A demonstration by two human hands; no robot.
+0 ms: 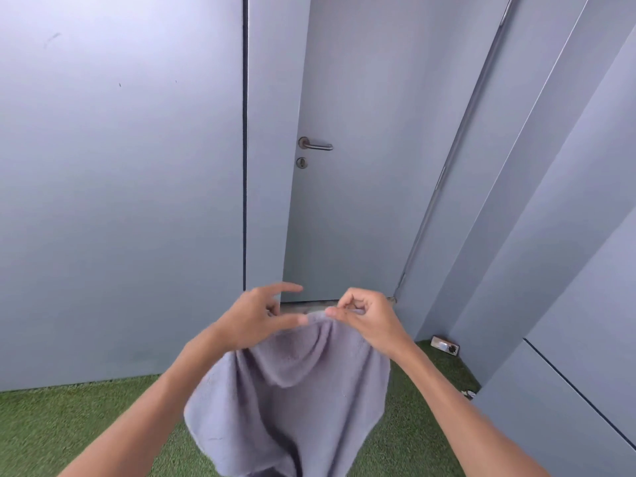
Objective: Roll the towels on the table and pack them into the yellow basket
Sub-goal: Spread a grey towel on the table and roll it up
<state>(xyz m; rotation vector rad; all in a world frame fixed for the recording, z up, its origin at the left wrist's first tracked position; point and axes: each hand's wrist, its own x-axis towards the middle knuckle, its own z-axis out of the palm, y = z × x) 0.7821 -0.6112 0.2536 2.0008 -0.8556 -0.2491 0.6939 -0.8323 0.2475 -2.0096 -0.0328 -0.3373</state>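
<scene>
A grey-lilac towel [292, 401] hangs in the air in front of me, drooping in soft folds down to the bottom edge of the view. My right hand [364, 318] pinches the towel's top edge between thumb and fingertips. My left hand [261, 316] is beside it at the same edge, thumb and forefinger spread, its thumb tip touching the cloth; a firm grip there is not visible. The two hands are close together, a few centimetres apart. No table and no yellow basket are in view.
A grey door [344, 166] with a metal lever handle [316, 145] stands straight ahead, grey wall panels on both sides. Green artificial turf [69, 432] covers the floor. A small silver device [445, 345] lies on the turf by the right wall.
</scene>
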